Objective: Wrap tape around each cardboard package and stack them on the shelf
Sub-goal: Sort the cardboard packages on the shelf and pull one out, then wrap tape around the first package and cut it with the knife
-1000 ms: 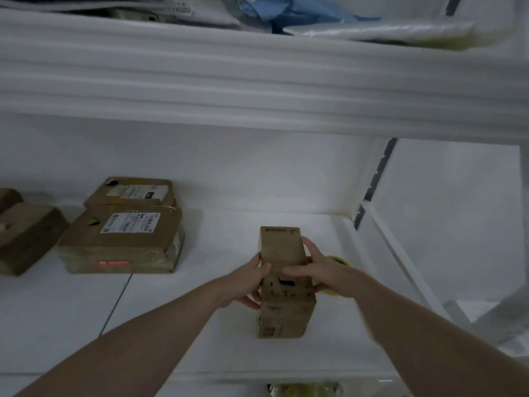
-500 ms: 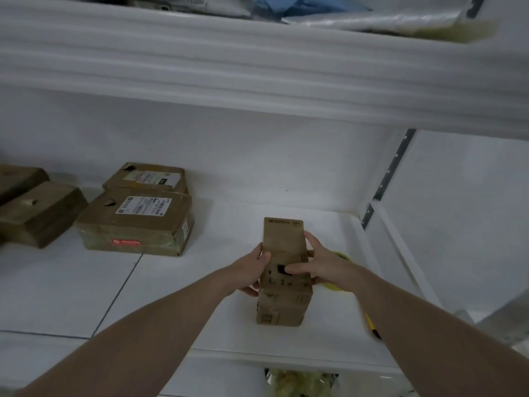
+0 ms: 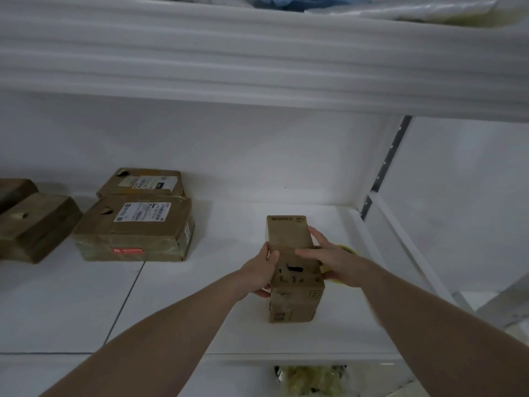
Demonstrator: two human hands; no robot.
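Note:
A small brown cardboard package (image 3: 289,236) marked SF Express lies on top of another box (image 3: 294,306) on the white shelf (image 3: 229,325). My left hand (image 3: 262,272) grips its left side and my right hand (image 3: 329,260) holds its right side with fingers across the top. A yellow tape roll (image 3: 347,250) shows partly behind my right hand. Two taped packages (image 3: 134,227) with white labels sit at the back left, one behind the other.
Two darker brown parcels (image 3: 31,224) lie at the far left edge. An upper shelf board (image 3: 257,61) hangs low overhead, with bags on it. A metal upright (image 3: 383,167) and the shelf's side rail bound the right. A yellowish bag (image 3: 312,379) shows below the shelf.
The view has shifted slightly, so the shelf contents sit further right in frame. Both hands have stayed on the small package on top of the stack.

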